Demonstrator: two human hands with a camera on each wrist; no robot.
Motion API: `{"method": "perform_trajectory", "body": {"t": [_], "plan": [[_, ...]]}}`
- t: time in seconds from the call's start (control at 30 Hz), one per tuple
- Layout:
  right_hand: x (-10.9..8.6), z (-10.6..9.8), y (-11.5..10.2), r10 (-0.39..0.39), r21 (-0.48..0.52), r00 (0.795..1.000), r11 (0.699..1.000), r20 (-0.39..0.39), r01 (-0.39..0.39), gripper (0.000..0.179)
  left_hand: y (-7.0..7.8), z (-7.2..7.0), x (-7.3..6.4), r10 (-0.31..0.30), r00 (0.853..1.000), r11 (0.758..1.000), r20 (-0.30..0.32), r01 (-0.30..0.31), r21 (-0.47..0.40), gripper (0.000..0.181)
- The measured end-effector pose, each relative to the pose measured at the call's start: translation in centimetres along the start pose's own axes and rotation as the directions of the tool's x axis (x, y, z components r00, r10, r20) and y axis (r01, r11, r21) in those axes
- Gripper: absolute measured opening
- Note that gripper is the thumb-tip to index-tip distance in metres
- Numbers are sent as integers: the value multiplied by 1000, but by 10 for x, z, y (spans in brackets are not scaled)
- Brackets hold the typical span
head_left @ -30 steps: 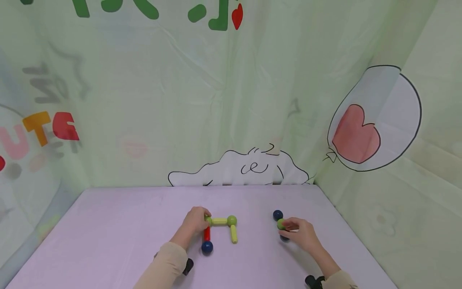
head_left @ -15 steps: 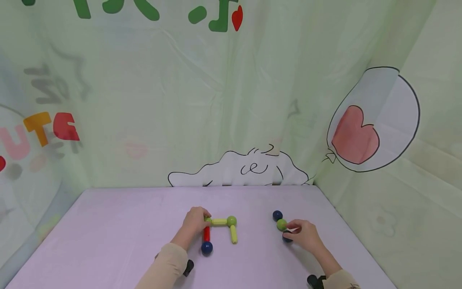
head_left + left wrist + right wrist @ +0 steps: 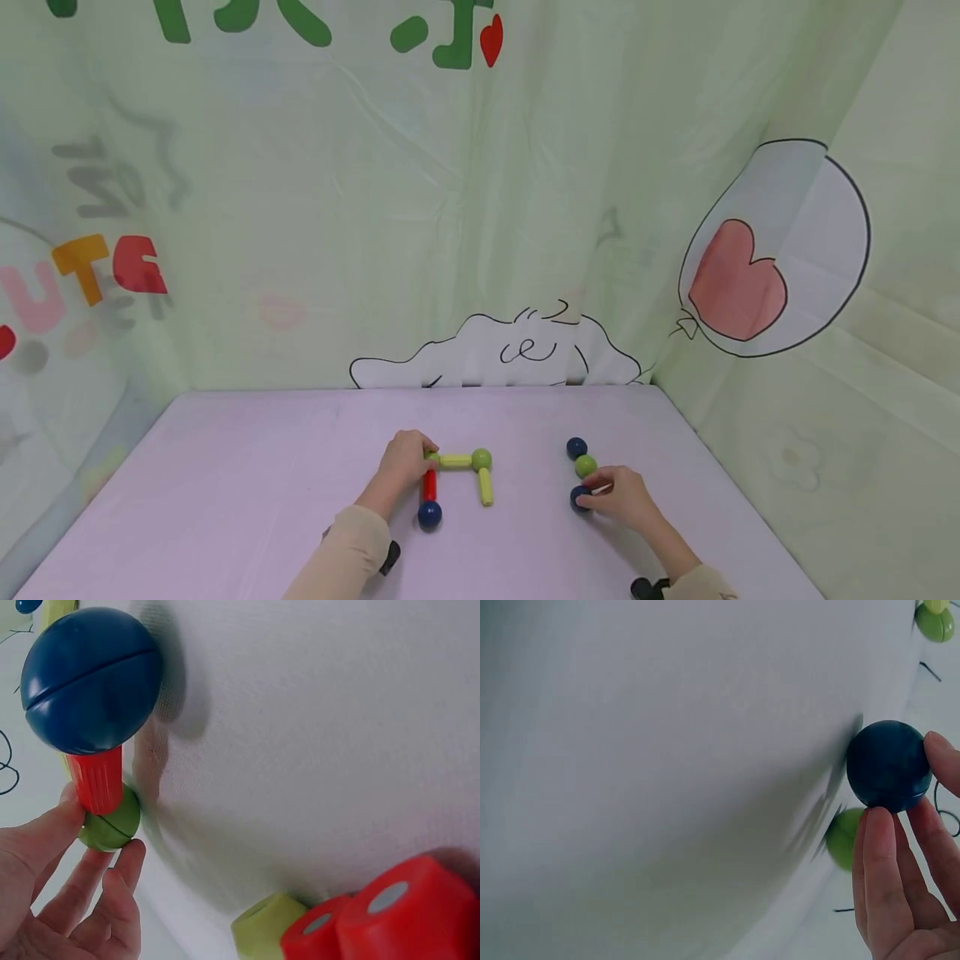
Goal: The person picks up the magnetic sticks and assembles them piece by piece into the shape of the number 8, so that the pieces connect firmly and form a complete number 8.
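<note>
My left hand [image 3: 405, 457] holds a green ball [image 3: 111, 831] between thumb and fingers. A red magnetic stick [image 3: 430, 485] joins that ball to a dark blue ball [image 3: 430, 516] on the near side. From the held ball a yellow-green stick [image 3: 456, 462] runs right to a second green ball [image 3: 482, 459], and another yellow-green stick [image 3: 486, 487] points from there toward me. To the right, my right hand [image 3: 624, 498] pinches a different dark blue ball [image 3: 889, 766] with thumb and fingertips, low over the table or touching it.
Beyond the right hand, a dark blue ball [image 3: 577, 448] and a green ball [image 3: 586, 466] lie close together on the pale cloth-covered table [image 3: 247, 500]. Red sticks [image 3: 405, 915] and a yellow-green stick [image 3: 266, 926] show low in the left wrist view.
My right hand has come away from the loose green ball, and the blue ball near it has shifted slightly right, then left in the fingers. The left hand stays in place.
</note>
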State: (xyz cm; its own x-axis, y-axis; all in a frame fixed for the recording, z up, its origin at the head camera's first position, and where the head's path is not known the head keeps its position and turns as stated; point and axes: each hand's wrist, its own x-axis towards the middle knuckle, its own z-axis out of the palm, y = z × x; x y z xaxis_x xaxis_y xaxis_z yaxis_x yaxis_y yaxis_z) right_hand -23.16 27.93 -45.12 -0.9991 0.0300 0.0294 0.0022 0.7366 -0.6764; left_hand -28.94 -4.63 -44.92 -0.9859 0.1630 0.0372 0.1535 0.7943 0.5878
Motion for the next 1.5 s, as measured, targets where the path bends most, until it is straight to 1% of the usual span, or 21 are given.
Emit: {"method": "perform_trajectory", "body": {"t": [0.23, 0.37, 0.5, 0.6, 0.67, 0.73, 0.8, 0.9, 1.03, 1.13, 1.27, 1.5], "plan": [[-3, 12, -15, -44, 43, 997, 998, 70, 41, 26, 2, -1, -2, 3, 1000, 1000, 4, -3, 16, 20], [-5, 18, -22, -67, 46, 993, 997, 97, 63, 25, 4, -2, -2, 3, 1000, 999, 25, -4, 33, 20], [-5, 23, -28, -90, 53, 989, 995, 120, 84, 24, 6, -2, -2, 0, 999, 997, 40, -3, 74, 17], [-6, 26, -31, -118, 58, 983, 992, 142, 110, 23, 7, 2, -1, 25, 999, 993, 31, -28, 113, 18], [-6, 27, -33, -129, 57, 980, 991, 153, 122, 23, 8, 6, 0, 54, 998, 990, 23, -56, 132, 21], [-5, 29, -35, -123, 48, 979, 992, 161, 117, 23, 9, 10, 1, 89, 996, 985, 17, -90, 150, 25], [-5, 32, -37, -109, 41, 980, 994, 167, 104, 23, 11, 14, 2, 112, 994, 981, 21, -114, 158, 27], [-4, 36, -41, -88, 31, 981, 996, 175, 84, 24, 14, 18, 3, 126, 992, 977, 26, -129, 169, 26], [-5, 40, -45, -98, 39, 977, 995, 191, 92, 24, 15, 21, 5, 122, 992, 978, 10, -123, 169, 21], [-5, 43, -47, -113, 51, 971, 993, 209, 104, 24, 17, 20, 5, 106, 994, 982, 0, -105, 155, 21], [-4, 47, -49, -125, 66, 964, 992, 235, 112, 25, 20, 17, 3, 81, 997, 986, 7, -81, 146, 19], [-6, 54, -59, -153, 77, 953, 987, 262, 138, 24, 23, 15, 1, 72, 997, 984, 17, -74, 163, 17]]}}
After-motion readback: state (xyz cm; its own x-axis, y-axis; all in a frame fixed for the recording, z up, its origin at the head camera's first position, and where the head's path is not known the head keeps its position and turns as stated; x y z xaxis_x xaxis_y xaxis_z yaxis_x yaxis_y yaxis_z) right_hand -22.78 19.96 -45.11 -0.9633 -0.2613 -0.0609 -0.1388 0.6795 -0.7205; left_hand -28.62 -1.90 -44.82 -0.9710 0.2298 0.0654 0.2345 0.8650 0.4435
